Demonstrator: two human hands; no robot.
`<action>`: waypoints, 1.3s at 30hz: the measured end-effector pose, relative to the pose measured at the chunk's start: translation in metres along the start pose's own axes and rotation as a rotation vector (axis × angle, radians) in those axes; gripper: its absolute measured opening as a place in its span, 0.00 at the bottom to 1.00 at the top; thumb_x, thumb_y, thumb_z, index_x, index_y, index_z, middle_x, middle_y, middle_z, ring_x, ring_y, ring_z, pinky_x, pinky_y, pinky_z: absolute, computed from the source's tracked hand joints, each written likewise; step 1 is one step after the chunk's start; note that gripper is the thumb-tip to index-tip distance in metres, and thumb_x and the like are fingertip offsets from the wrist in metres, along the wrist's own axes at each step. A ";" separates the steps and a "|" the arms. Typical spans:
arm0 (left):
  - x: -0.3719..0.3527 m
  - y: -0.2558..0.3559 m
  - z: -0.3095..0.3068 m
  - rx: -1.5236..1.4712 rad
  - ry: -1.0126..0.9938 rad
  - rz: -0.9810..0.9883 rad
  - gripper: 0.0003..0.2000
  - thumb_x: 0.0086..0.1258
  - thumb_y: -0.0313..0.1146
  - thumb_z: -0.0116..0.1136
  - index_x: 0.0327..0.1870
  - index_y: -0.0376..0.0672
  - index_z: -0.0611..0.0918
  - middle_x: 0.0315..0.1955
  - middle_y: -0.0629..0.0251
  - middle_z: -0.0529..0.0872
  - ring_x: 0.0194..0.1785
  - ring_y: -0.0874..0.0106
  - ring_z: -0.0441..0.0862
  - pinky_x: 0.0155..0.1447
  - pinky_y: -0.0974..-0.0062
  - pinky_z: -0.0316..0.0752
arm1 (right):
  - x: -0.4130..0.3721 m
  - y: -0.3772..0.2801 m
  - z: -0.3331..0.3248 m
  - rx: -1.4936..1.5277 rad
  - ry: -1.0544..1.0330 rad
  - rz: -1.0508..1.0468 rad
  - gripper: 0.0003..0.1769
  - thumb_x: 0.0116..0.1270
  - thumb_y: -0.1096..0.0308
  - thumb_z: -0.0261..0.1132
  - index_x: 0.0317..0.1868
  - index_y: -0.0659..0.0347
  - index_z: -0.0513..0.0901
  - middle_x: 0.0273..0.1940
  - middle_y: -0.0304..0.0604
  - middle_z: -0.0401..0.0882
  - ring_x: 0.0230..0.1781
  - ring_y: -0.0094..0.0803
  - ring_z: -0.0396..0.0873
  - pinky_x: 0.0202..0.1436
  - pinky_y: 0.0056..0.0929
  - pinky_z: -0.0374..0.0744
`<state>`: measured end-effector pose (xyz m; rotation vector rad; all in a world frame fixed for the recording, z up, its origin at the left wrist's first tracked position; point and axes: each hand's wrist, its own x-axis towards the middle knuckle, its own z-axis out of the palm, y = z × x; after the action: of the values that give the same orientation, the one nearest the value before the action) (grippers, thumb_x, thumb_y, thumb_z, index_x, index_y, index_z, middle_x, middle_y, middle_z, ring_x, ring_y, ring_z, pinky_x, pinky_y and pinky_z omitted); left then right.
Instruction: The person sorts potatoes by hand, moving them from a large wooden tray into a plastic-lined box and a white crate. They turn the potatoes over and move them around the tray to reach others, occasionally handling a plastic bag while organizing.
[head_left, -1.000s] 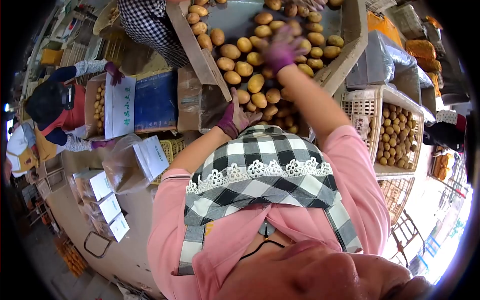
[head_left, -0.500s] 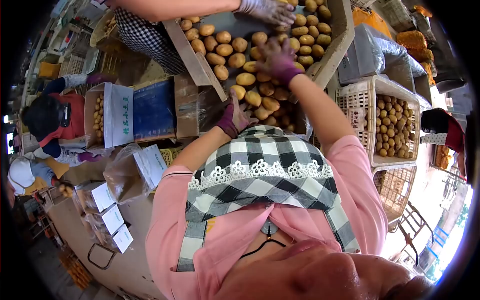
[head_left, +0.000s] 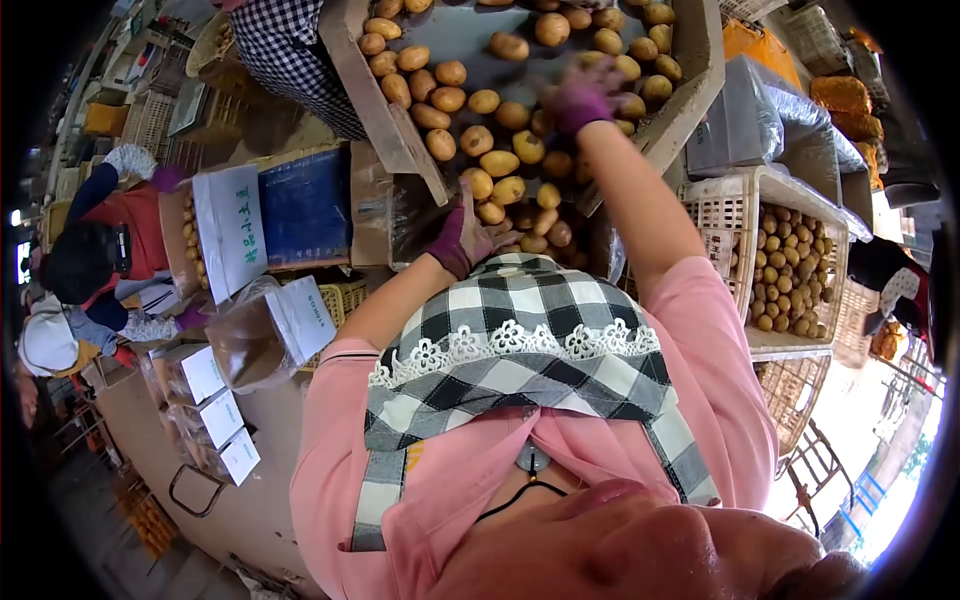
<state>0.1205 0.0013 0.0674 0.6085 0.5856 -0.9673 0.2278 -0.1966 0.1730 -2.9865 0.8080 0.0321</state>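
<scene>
Potatoes point(head_left: 498, 163) lie scattered over a grey-bottomed sorting tray point(head_left: 400, 150) with wooden sides, narrowing toward me. At the tray's left lip, my left hand point(head_left: 466, 238), in a purple glove, is open with its fingers apart, beside potatoes at the outlet. Just below the lip, more potatoes point(head_left: 548, 240) are bunched in front of my apron, partly hidden. My right hand point(head_left: 582, 98), also purple-gloved, reaches over the tray's right half among potatoes. Motion blurs its fingers, which look spread, and no potato shows in its grasp.
To the right stands a white plastic crate point(head_left: 745, 250) of potatoes, stacked on another crate. Left are a blue-topped box point(head_left: 305, 215), an open lined carton point(head_left: 250, 340) and smaller boxes point(head_left: 220, 415). A co-worker point(head_left: 125, 235) is beside a potato carton; a checked garment point(head_left: 285, 60) shows at the tray's far left.
My right hand has shifted slightly up and right over the tray. The other person's gloved hand has left the tray. Potatoes are sparser around the middle; my left hand stays at the lip.
</scene>
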 end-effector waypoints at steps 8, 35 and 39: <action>-0.017 0.007 0.021 -0.127 -0.194 0.082 0.38 0.65 0.69 0.35 0.66 0.45 0.63 0.60 0.57 0.70 0.60 0.56 0.71 0.60 0.57 0.72 | -0.119 0.023 0.076 0.242 -0.064 -0.993 0.34 0.64 0.52 0.55 0.68 0.52 0.61 0.71 0.54 0.50 0.72 0.48 0.51 0.72 0.47 0.51; 0.043 -0.004 0.014 -0.397 0.004 -0.077 0.50 0.53 0.65 0.61 0.70 0.51 0.47 0.64 0.50 0.54 0.61 0.42 0.62 0.56 0.42 0.71 | -0.071 0.305 -0.096 -0.311 0.335 -0.143 0.25 0.61 0.57 0.65 0.56 0.62 0.75 0.56 0.53 0.75 0.58 0.48 0.72 0.63 0.38 0.68; 0.033 -0.004 0.015 -0.376 -0.065 0.019 0.41 0.59 0.59 0.60 0.67 0.51 0.54 0.59 0.48 0.62 0.60 0.41 0.65 0.50 0.42 0.77 | -0.041 0.116 -0.060 0.092 0.569 -0.592 0.25 0.57 0.60 0.68 0.55 0.57 0.77 0.55 0.52 0.74 0.57 0.48 0.71 0.63 0.39 0.68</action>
<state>0.1342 -0.0294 0.0540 0.2463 0.6813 -0.8278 0.1345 -0.2791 0.2298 -3.0267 -0.0998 -0.8690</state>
